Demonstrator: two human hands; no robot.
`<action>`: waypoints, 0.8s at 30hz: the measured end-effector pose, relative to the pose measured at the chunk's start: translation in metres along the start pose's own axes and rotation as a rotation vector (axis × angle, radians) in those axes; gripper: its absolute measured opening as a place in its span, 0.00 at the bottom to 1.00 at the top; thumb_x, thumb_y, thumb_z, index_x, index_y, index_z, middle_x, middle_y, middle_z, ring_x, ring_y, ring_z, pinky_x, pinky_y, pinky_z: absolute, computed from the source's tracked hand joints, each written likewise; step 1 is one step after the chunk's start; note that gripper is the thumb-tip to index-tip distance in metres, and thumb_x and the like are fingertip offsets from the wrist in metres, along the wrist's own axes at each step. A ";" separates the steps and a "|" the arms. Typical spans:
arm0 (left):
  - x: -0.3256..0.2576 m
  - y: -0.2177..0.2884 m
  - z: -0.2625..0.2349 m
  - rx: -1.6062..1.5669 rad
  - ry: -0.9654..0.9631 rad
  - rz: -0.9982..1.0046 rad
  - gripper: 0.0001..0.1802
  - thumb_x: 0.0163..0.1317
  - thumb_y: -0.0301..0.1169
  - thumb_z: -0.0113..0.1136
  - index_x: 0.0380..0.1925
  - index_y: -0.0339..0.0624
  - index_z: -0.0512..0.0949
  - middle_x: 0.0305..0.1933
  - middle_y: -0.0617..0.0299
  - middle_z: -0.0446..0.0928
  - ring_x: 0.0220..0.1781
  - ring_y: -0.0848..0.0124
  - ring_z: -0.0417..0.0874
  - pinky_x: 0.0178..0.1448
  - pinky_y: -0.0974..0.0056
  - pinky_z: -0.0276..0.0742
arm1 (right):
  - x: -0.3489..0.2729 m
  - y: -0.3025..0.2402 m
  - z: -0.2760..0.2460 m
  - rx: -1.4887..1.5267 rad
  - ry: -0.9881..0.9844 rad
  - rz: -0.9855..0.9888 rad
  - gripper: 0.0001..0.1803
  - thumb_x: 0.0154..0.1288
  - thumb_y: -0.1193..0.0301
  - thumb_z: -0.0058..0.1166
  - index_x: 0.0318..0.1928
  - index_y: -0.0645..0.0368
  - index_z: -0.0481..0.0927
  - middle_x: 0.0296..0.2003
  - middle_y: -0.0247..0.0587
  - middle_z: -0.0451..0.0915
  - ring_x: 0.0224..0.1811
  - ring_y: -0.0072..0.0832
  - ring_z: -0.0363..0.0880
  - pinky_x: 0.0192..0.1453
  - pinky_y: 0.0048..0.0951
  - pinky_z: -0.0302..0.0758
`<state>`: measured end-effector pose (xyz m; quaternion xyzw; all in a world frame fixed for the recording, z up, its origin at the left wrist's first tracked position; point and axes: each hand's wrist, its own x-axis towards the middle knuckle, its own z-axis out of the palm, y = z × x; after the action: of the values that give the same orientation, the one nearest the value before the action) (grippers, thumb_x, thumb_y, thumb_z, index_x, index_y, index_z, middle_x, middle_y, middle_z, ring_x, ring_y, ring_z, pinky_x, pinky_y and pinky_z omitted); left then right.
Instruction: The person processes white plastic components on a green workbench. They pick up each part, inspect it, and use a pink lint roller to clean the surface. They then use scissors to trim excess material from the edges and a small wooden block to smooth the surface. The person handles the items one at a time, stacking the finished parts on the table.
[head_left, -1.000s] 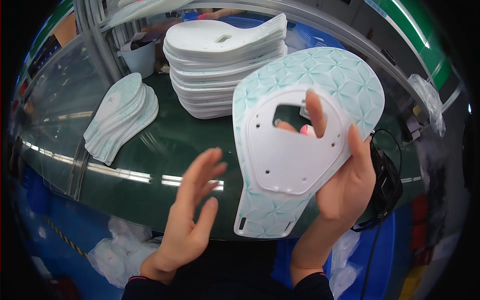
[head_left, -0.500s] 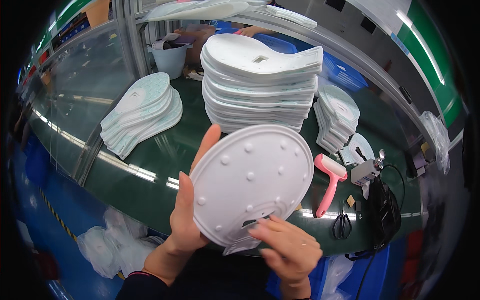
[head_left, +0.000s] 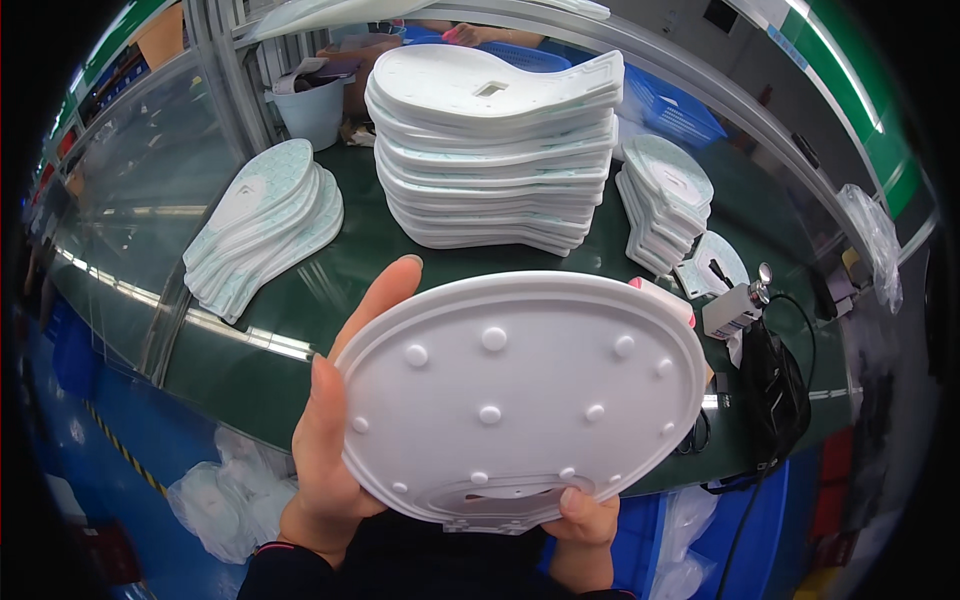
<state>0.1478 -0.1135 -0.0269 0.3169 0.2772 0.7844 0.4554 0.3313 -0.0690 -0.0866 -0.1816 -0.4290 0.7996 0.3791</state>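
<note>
The left hand (head_left: 325, 455) stands upright, digits (head_left: 382, 296) pointing up. Lower and to its right, the right hand (head_left: 590, 523) is curled, its thumb (head_left: 576, 502) uppermost.

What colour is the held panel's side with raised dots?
The held panel is plain white there, best in the head view.

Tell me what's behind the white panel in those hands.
Part of a pink-ended roller shows at upper right; a tall stack stands beyond. The panel hides the roller's remainder, perhaps more.

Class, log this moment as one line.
left hand: holding white panel | right hand: at its lower edge | tall stack: beyond, on green table
</note>
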 end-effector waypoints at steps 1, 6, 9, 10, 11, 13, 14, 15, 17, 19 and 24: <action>-0.001 0.002 0.002 0.045 -0.009 0.017 0.39 0.65 0.52 0.35 0.65 0.35 0.43 0.66 0.49 0.53 0.63 0.61 0.64 0.64 0.58 0.61 | -0.001 0.002 0.000 0.055 0.021 -0.047 0.40 0.52 0.71 0.56 0.62 0.69 0.51 0.57 0.60 0.61 0.57 0.49 0.66 0.58 0.50 0.67; -0.013 0.006 -0.001 0.039 -0.016 0.118 0.35 0.66 0.43 0.41 0.65 0.34 0.43 0.65 0.47 0.55 0.59 0.63 0.69 0.60 0.61 0.65 | -0.005 0.005 0.000 0.264 -0.034 -0.099 0.34 0.54 0.74 0.51 0.60 0.71 0.54 0.53 0.63 0.65 0.53 0.52 0.69 0.56 0.51 0.69; -0.010 0.012 0.004 0.001 -0.103 0.135 0.33 0.66 0.38 0.42 0.65 0.34 0.44 0.67 0.44 0.51 0.63 0.61 0.64 0.64 0.60 0.60 | -0.008 0.003 0.000 0.329 -0.064 -0.086 0.33 0.55 0.75 0.50 0.60 0.72 0.54 0.53 0.65 0.65 0.54 0.55 0.68 0.56 0.56 0.68; -0.008 0.013 0.004 0.040 -0.108 0.167 0.32 0.66 0.36 0.41 0.65 0.34 0.44 0.67 0.44 0.50 0.64 0.60 0.62 0.65 0.59 0.59 | -0.009 0.003 0.001 0.313 -0.061 -0.095 0.33 0.55 0.75 0.50 0.60 0.72 0.53 0.53 0.65 0.64 0.54 0.56 0.68 0.55 0.57 0.67; -0.005 0.012 0.004 0.078 -0.114 0.194 0.32 0.66 0.35 0.41 0.65 0.34 0.43 0.68 0.44 0.48 0.65 0.59 0.61 0.66 0.58 0.58 | -0.010 0.003 0.000 0.298 -0.052 -0.110 0.33 0.55 0.75 0.50 0.60 0.72 0.53 0.54 0.66 0.64 0.54 0.57 0.68 0.55 0.59 0.67; -0.001 0.010 0.002 0.191 -0.019 0.306 0.32 0.66 0.33 0.40 0.65 0.35 0.43 0.68 0.44 0.46 0.67 0.58 0.58 0.67 0.55 0.56 | -0.007 0.000 0.004 0.214 -0.048 -0.096 0.33 0.56 0.76 0.49 0.60 0.72 0.51 0.55 0.67 0.62 0.54 0.58 0.67 0.55 0.62 0.66; 0.002 0.009 0.001 0.224 0.042 0.361 0.31 0.66 0.33 0.39 0.65 0.36 0.42 0.69 0.44 0.45 0.67 0.58 0.57 0.68 0.54 0.55 | -0.006 -0.003 0.007 0.194 -0.041 -0.075 0.33 0.56 0.76 0.49 0.61 0.72 0.51 0.55 0.68 0.61 0.54 0.58 0.67 0.55 0.62 0.66; 0.007 0.008 0.002 0.205 0.128 0.423 0.31 0.67 0.34 0.38 0.65 0.36 0.42 0.69 0.44 0.45 0.68 0.57 0.56 0.68 0.53 0.55 | -0.004 -0.005 0.011 0.174 -0.039 -0.051 0.33 0.56 0.76 0.48 0.61 0.72 0.51 0.56 0.68 0.60 0.54 0.58 0.67 0.55 0.62 0.65; 0.011 0.008 -0.002 0.087 0.197 0.458 0.31 0.67 0.37 0.35 0.65 0.37 0.41 0.69 0.44 0.44 0.69 0.56 0.53 0.68 0.52 0.54 | -0.002 -0.009 0.017 0.182 -0.049 0.009 0.33 0.56 0.76 0.48 0.61 0.72 0.51 0.56 0.67 0.59 0.54 0.58 0.67 0.55 0.62 0.65; 0.009 0.011 -0.013 -0.106 0.164 0.402 0.32 0.68 0.42 0.34 0.66 0.38 0.40 0.69 0.44 0.43 0.70 0.56 0.50 0.68 0.51 0.53 | -0.001 -0.011 0.018 0.194 -0.067 0.021 0.33 0.57 0.76 0.47 0.61 0.71 0.50 0.57 0.67 0.58 0.55 0.58 0.66 0.56 0.62 0.65; -0.036 -0.011 -0.040 0.021 -0.002 -0.200 0.44 0.62 0.58 0.36 0.66 0.36 0.38 0.70 0.48 0.43 0.70 0.57 0.49 0.69 0.53 0.49 | 0.018 -0.034 0.023 0.259 -0.183 0.074 0.32 0.64 0.65 0.39 0.63 0.69 0.46 0.59 0.66 0.55 0.59 0.60 0.60 0.58 0.63 0.62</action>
<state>0.1374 -0.1470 -0.0692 0.2933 0.3153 0.7317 0.5283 0.3210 -0.0562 -0.0451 -0.0732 -0.3482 0.8748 0.3289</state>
